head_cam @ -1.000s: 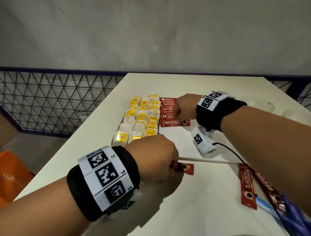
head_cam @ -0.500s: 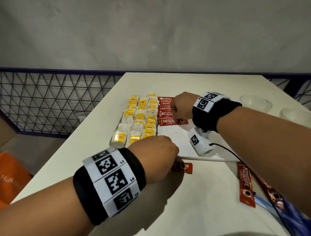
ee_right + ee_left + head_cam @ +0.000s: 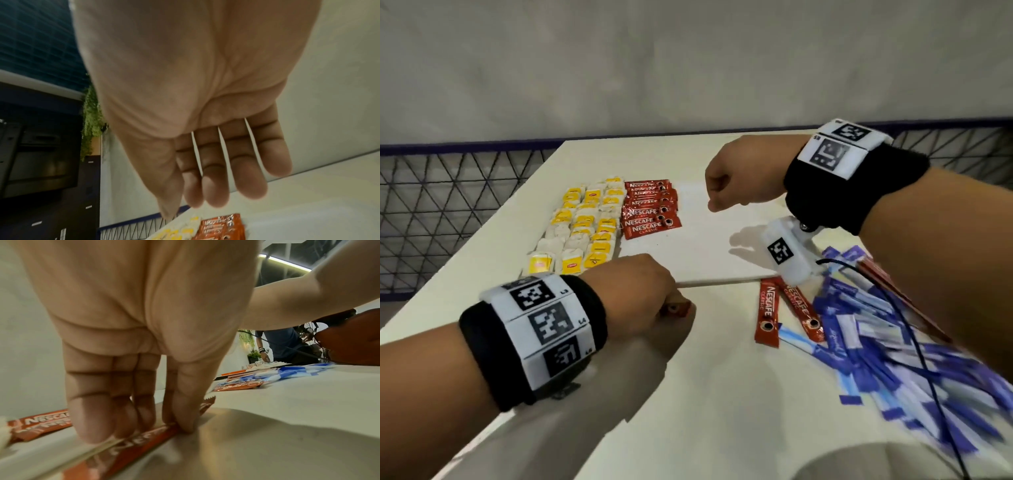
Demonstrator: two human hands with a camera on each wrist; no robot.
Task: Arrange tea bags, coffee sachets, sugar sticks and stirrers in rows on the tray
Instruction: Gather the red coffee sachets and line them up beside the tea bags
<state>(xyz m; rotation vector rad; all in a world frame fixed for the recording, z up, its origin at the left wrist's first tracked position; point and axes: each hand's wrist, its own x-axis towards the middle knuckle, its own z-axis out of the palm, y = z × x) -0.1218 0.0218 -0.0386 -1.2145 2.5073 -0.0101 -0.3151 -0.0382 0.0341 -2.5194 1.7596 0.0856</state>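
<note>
Fingers [image 3: 92, 418] of the left hand [image 3: 633, 294] pinch a coffee sachet [image 3: 144, 439], the right hand [image 3: 739, 178] hangs empty and loose, tea bags [image 3: 578, 229] sit in rows, sugar sticks [image 3: 893, 342] wait

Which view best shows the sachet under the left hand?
Left wrist: the left hand pinches the coffee sachet against the table, lettering partly readable. Head view shows only its red end past the knuckles. Right wrist view misses it.
</note>
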